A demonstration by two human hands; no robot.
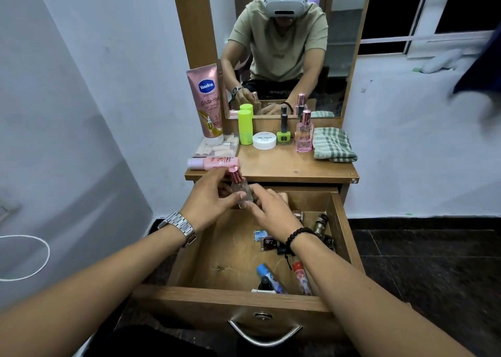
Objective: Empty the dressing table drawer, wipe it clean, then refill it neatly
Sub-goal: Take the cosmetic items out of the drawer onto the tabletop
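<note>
Both hands met over the back of the open drawer [344,221] — the left hand [210,198] and the right hand [271,207] each pinched a small clear perfume bottle [242,191] with a rose-gold cap, held upright between them. Below the grip, nail polish bottles [268,244] and small tubes [299,275] lay in the drawer; beyond it, a folded checked cloth [333,144] sat on the tabletop [284,164].
</note>
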